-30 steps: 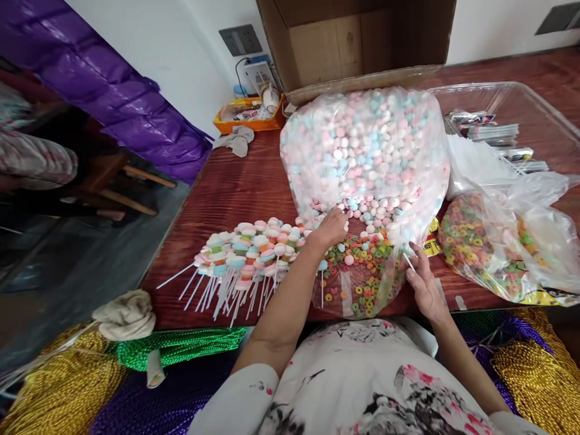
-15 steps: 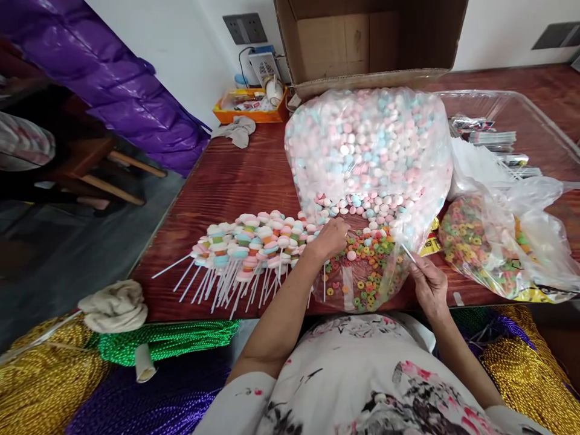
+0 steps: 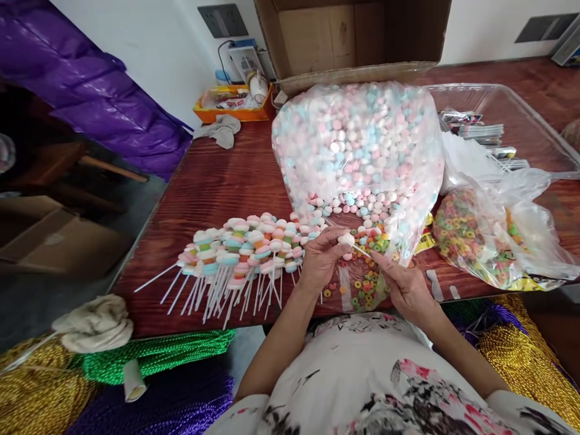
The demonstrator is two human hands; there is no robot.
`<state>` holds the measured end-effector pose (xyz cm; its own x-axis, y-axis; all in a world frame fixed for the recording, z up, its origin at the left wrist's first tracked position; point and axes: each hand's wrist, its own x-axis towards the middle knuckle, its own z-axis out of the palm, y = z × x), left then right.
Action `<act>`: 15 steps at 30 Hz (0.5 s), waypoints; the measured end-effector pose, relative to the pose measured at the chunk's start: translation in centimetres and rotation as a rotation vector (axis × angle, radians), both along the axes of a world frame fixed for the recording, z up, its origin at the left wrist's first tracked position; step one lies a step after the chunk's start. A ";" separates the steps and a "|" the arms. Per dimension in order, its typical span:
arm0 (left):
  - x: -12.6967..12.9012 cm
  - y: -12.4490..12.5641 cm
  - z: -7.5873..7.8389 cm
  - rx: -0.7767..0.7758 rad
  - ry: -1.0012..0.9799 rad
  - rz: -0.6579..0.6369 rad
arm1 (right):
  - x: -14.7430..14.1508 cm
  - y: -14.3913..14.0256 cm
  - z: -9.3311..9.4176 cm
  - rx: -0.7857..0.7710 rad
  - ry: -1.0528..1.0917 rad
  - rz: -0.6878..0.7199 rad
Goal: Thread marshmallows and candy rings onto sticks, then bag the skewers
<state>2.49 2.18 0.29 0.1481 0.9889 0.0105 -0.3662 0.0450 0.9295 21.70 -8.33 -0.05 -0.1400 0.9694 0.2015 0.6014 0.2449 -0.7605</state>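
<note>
My left hand (image 3: 322, 257) pinching a white candy (image 3: 347, 239), my right hand (image 3: 405, 284) gripping its thin stick (image 3: 362, 252), both just in front of the big candy bag (image 3: 357, 145), finished skewers (image 3: 244, 251) left of it

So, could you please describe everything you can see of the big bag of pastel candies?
The big bag of pastel candies is clear, crinkled plastic, bulging with small round pink, blue and white pieces. It lies on the wooden table in front of a cardboard box, its mouth facing the person, with candies spilling toward loose ring candies. The right side rests against a clear tray.
</note>
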 end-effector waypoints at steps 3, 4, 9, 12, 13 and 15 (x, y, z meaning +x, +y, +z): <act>0.0 -0.4 -0.2 0.065 -0.014 0.077 | -0.2 -0.2 0.0 -0.016 -0.061 0.016; 0.0 -0.5 -0.3 0.082 -0.014 0.100 | -0.3 -0.3 0.0 -0.019 -0.069 0.015; 0.1 -0.7 -1.5 0.112 0.066 0.180 | -0.6 -0.7 -0.2 -0.040 -0.038 -0.013; 0.2 -0.9 -2.3 0.152 0.122 0.221 | -1.0 -0.9 -0.2 -0.045 0.016 -0.019; 0.2 -0.9 -2.5 0.177 0.145 0.239 | -1.2 -1.0 -0.2 -0.045 0.037 -0.024; 0.1 -1.0 -2.5 0.244 0.210 0.276 | -1.7 -1.0 -0.2 -0.050 0.079 -0.028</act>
